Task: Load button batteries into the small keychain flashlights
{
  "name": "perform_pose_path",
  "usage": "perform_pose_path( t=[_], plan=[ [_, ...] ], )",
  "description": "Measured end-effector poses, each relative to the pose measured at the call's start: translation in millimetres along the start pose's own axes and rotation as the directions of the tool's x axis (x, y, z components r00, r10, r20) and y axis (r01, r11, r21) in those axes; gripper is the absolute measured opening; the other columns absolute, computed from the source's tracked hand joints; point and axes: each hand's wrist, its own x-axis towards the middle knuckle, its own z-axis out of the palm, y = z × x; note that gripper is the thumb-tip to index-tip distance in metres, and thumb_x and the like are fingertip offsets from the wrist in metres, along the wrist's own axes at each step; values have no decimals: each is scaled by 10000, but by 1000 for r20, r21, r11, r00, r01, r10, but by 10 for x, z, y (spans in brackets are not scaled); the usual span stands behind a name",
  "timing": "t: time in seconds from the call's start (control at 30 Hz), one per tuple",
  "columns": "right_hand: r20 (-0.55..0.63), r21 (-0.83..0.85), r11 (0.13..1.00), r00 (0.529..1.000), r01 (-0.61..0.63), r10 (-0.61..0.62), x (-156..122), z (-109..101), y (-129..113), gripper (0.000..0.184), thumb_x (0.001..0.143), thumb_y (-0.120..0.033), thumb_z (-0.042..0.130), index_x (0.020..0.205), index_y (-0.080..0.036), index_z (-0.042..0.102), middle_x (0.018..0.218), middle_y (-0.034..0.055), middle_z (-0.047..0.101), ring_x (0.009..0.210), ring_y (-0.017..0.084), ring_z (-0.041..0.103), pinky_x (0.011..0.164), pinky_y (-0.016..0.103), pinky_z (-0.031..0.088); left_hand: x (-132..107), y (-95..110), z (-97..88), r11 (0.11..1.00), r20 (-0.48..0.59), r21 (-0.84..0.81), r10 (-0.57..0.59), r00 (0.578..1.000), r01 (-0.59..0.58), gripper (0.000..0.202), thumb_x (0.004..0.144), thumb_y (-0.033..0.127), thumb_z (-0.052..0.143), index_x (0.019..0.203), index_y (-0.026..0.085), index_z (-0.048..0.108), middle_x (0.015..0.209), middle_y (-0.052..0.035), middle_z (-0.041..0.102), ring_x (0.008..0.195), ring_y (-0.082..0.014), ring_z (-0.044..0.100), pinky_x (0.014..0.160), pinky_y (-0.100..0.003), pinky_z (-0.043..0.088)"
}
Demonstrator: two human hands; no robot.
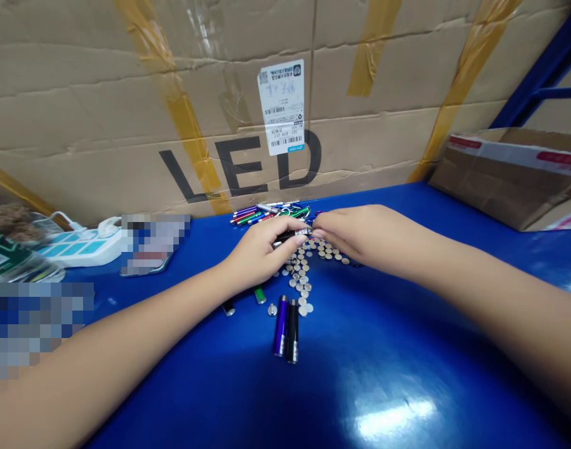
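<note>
My left hand (262,246) is closed round a black penlight tube (290,235) with a white label, lying roughly level and pointing right. At the tube's right end, my right hand (353,231) curves over with its fingers pressed together; what they pinch is hidden. Under and between both hands lie many button cells (303,280) in loose rows. Closer to me, a purple tube (281,325) and a black tube (293,332) rest side by side. A small metal cap (272,309) sits left of them. A green tube (260,294) shows partly below my left forearm.
Behind my hands, coloured penlights (252,214) lie heaped against a large cardboard box (211,112) marked LED. On the left are a power strip (89,246) and a phone (157,246). An open carton (510,181) stands at right on the blue tabletop (407,368).
</note>
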Motion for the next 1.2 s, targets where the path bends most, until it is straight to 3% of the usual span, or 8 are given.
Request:
perform_pose_path(
  t=[0.13,0.27,0.43,0.53,0.77,1.0,1.13,1.2],
  plan=[
    [25,32,999,1000,7,-8,12,45,16,276,950,-301,338,748,-197,494,699,44,587,592,156,477,547,278,227,-18,9,9,998,24,-30,54,998,-53,164,905,243,542,1013,170,641,985,-44,715,907,-161,657,809,-289,511],
    [-47,144,985,995,98,-92,-5,62,28,349,981,-379,276,744,-200,459,720,38,578,609,149,472,569,272,249,-21,34,11,994,32,-105,-22,999,25,167,908,271,536,985,168,643,948,-39,708,858,-151,653,782,-277,514],
    [-50,136,986,995,94,-87,-5,72,28,312,966,-336,314,740,-199,480,670,25,559,572,145,449,565,272,250,-13,15,7,992,38,-123,-28,999,33,179,901,267,534,984,160,651,936,-42,709,840,-148,649,772,-273,509],
    [-66,288,952,994,104,-89,16,129,10,355,977,-353,295,724,-198,490,650,13,561,595,144,480,603,268,292,-19,-7,6,997,34,-74,7,999,-4,165,905,239,524,990,165,644,937,-40,709,848,-150,647,777,-278,508],
    [91,720,681,991,-132,97,56,225,-65,395,980,-418,277,713,-203,473,492,-56,500,498,109,479,612,251,364,-42,-25,-16,984,26,125,128,991,-130,138,921,231,512,992,173,615,928,-44,696,862,-168,642,778,-289,488],
    [236,861,435,964,-264,119,55,232,-102,400,981,-453,314,704,-202,456,419,-74,456,392,82,358,463,217,315,-85,-26,-14,904,16,378,209,978,-199,196,967,271,447,1054,187,600,935,-48,706,863,-186,645,737,-306,415],
    [294,907,269,945,-323,143,68,213,-154,414,990,-442,292,684,-206,443,397,-68,427,368,82,315,403,209,284,-83,-24,-5,902,-18,389,211,977,-187,198,959,268,486,1096,189,605,997,-51,721,894,-190,661,752,-313,416],
    [305,895,290,939,-340,159,63,151,-131,427,990,-443,274,686,-203,453,426,-49,466,368,82,351,409,215,310,-63,-11,0,935,-65,322,175,982,-146,192,944,278,523,1082,191,624,1016,-43,726,918,-182,669,785,-306,447]
  ],
)
